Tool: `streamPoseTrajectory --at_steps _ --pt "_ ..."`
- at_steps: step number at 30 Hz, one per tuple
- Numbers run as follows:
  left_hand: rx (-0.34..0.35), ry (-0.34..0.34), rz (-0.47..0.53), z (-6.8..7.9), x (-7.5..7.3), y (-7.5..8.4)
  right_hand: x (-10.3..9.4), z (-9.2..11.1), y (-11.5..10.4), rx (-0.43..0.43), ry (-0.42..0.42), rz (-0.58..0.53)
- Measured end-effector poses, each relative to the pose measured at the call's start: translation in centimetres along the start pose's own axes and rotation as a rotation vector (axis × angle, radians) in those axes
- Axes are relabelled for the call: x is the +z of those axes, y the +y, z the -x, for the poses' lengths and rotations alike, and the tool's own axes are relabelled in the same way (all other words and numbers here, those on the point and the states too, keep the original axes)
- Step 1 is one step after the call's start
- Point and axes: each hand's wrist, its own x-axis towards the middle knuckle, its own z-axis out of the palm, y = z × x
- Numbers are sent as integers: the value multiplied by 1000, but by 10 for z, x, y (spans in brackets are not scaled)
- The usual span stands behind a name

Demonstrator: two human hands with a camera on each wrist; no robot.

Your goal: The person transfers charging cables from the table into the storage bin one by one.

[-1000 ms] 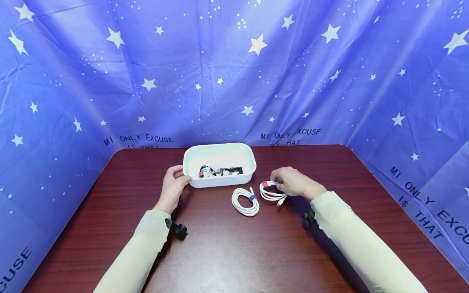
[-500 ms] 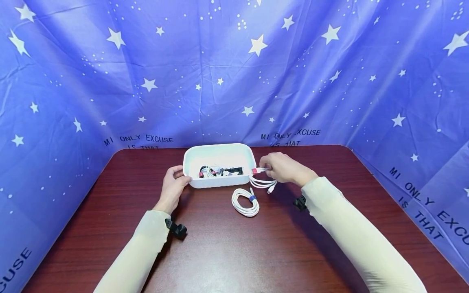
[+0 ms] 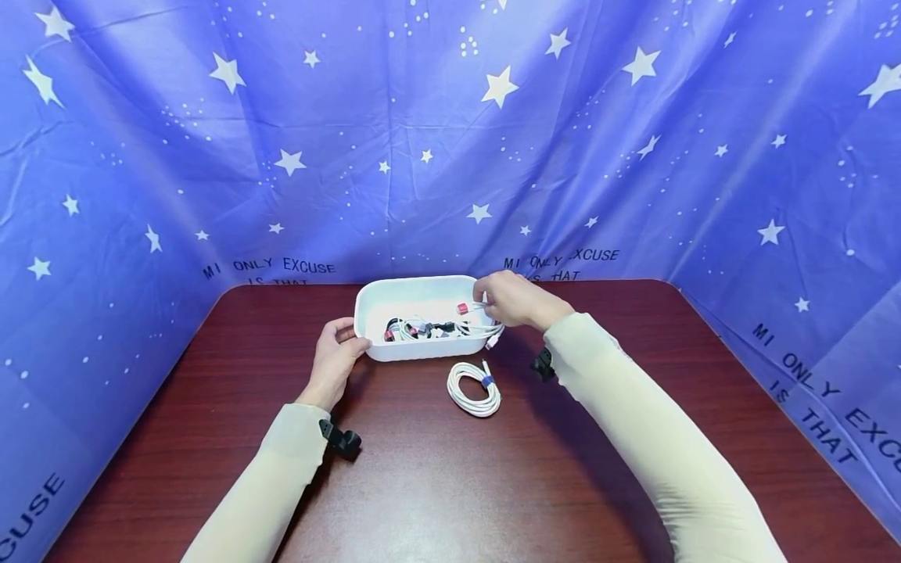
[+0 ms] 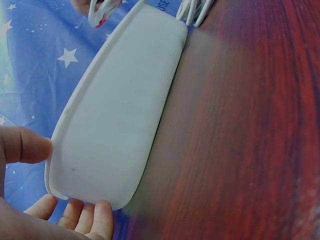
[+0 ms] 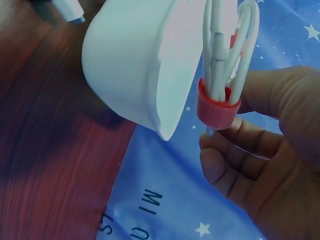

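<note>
A white plastic bin (image 3: pixel 422 351) holds several bundled cables (image 3: pixel 411 330), white and black, some with red straps. My left hand (image 3: pixel 329 363) grips its left end, thumb at the rim and fingertips against the end wall in the left wrist view. Over the bin's right end, my right hand (image 3: pixel 517 299) pinches a coiled white charging cable (image 5: pixel 244 60) near its red strap (image 5: pixel 218 113). The coil hangs across the rim, and one connector (image 3: pixel 492 342) dangles outside. In front of the bin lies another coiled white cable (image 3: pixel 473 389) with a blue strap.
All this stands on a dark red wooden table (image 3: pixel 408 485), the bin near its back edge. A blue curtain (image 3: pixel 394 156) with white stars encloses the back and sides.
My right hand has carried the red-strapped white cable from the table leftward and up to the bin's right end. The left hand and the bin have stayed in place.
</note>
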Motion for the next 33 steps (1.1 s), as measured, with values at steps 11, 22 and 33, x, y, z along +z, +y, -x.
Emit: streamPoseTrajectory --at_steps 11,22,33 --pt "-1 -6 1 -1 1 -1 1 -26 -3 12 -5 -3" --pt "2 -7 -1 -1 0 -1 12 -49 4 37 -41 -48" --pt "16 -9 12 -2 1 -1 33 -67 7 -29 -31 0"
